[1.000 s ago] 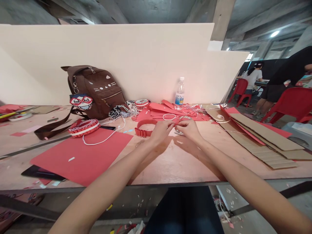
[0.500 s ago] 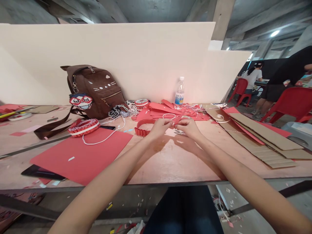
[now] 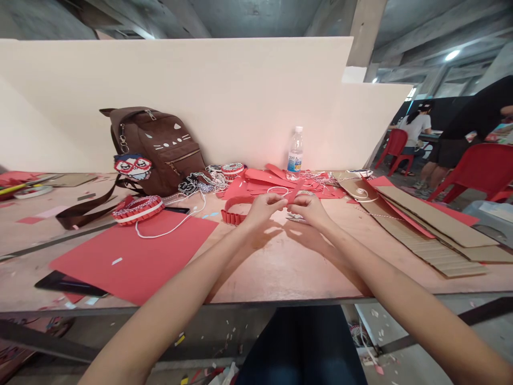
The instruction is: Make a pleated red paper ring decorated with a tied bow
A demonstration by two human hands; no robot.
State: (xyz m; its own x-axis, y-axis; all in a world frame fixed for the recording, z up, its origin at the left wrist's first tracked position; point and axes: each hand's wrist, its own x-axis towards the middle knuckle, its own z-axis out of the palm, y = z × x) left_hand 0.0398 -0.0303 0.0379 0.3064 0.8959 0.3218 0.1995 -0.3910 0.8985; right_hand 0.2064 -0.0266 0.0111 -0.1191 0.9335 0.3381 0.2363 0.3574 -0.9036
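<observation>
Tipped more upright since the earlier frame, a red paper strip [image 3: 295, 191] slants up and away, leaning right, from between my left hand [image 3: 263, 208] and nearer right hand [image 3: 311, 209], both pinching its lower end.

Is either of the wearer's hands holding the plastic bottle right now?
No: the left hand and right hand pinch a red paper strip, while the plastic bottle stands upright beyond them.

dk navy bottoms [image 3: 302, 347] worn w/ both forearms [image 3: 184, 291] bare.
</observation>
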